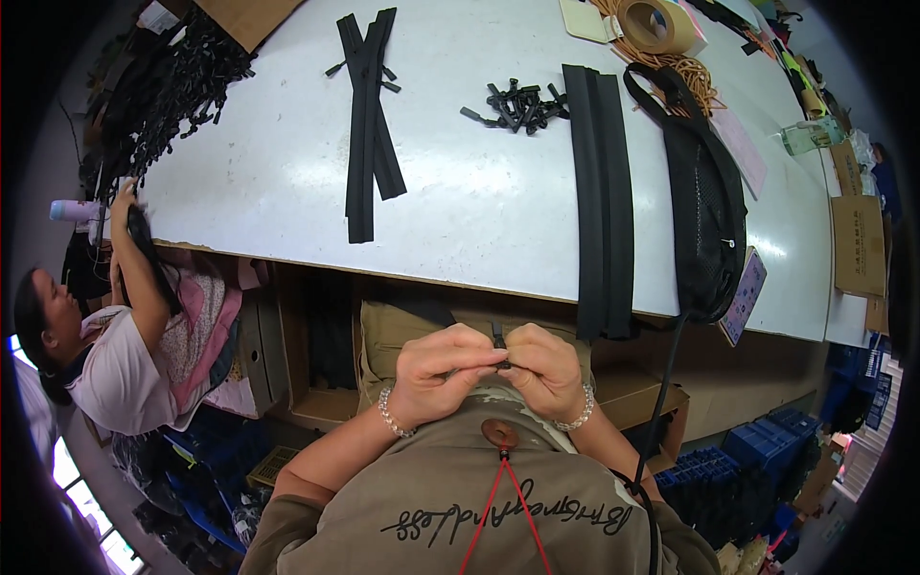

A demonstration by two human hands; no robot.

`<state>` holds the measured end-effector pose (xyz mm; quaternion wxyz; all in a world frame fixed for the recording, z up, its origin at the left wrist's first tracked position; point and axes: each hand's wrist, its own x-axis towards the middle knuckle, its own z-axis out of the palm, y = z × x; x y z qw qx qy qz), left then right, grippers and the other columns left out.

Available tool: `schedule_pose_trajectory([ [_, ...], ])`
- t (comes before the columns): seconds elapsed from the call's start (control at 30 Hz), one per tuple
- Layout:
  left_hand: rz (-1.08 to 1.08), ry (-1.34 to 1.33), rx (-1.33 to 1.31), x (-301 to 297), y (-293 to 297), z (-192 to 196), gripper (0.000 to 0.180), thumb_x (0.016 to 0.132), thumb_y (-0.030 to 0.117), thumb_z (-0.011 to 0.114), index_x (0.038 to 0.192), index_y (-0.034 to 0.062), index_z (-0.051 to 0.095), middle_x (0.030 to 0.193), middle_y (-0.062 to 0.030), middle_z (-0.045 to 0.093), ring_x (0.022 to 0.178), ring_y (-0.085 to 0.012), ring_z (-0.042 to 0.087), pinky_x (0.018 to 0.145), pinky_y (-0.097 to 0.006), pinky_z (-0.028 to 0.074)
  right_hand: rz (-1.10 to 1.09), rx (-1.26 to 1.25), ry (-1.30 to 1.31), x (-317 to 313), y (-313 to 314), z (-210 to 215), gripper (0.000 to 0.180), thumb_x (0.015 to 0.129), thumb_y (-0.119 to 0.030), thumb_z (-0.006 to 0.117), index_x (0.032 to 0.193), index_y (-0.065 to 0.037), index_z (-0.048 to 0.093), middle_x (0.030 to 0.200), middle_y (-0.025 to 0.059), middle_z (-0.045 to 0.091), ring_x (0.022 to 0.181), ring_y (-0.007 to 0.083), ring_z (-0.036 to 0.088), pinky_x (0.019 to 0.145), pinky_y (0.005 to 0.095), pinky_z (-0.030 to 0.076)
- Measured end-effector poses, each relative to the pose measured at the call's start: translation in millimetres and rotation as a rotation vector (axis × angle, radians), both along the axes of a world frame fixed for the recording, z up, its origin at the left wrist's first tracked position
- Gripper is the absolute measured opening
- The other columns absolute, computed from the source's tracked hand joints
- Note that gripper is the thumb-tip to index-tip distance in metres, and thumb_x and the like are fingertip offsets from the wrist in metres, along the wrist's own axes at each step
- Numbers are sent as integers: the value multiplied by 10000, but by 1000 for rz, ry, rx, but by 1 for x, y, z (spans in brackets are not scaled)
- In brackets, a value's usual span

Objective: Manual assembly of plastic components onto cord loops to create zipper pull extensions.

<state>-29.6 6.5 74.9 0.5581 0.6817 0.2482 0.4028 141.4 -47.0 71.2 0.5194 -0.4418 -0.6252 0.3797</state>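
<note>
In front of my chest, at the table's near edge, my left hand [445, 372] and my right hand [546, 372] meet with fingers pinched together. Between the fingertips is a small black zipper pull [498, 335], mostly covered by them. A pile of similar black zipper pulls [522, 107] lies on the white table [460, 192] beyond my hands. To its left, two black zipper strips [360, 153] cross each other, with small pulls sticking out at their sides. Right of the pile, long black zipper strips [602, 192] lie side by side, their near ends hanging over the edge.
A black mesh bag [709, 211] and a phone [744, 297] lie at the table's right. Behind are a tape roll [659, 24], tan cord [704, 81] and a glass [810, 136]. At left, a co-worker [125, 364] reaches toward a heap of black pulls [177, 81].
</note>
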Motion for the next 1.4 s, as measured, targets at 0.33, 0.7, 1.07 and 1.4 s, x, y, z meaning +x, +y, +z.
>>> schedule_pose_trajectory([
  [0.33,91,58,-185,2,-4,-7,203,764,-66,622,950,0,668,826,-69,642,719,-135,599,625,-219,475,-175,-187,49,-8,0,-10,76,750,-19,676,790,1,614,750,69,567,638,144,547,526,265,428],
  [0.7,162,-160,-1087,10,-6,-57,147,861,40,584,990,-29,594,865,-64,635,734,-95,578,667,-233,484,-249,-856,902,-10,-3,-55,82,846,-36,603,918,1,592,756,40,593,610,93,546,567,242,488],
  [1.07,138,-250,-1224,19,2,-63,83,881,64,567,944,15,591,857,-43,618,736,-93,569,658,-222,485,-373,-854,1075,-20,2,-65,58,862,-64,588,894,-16,585,763,31,583,615,83,515,599,234,469],
  [1.4,162,-304,-1198,23,1,-68,82,882,55,562,946,17,597,859,-43,622,745,-97,568,671,-223,485,-412,-782,1121,-28,3,-64,46,862,-56,589,893,-23,586,776,11,578,657,76,503,627,218,436],
])
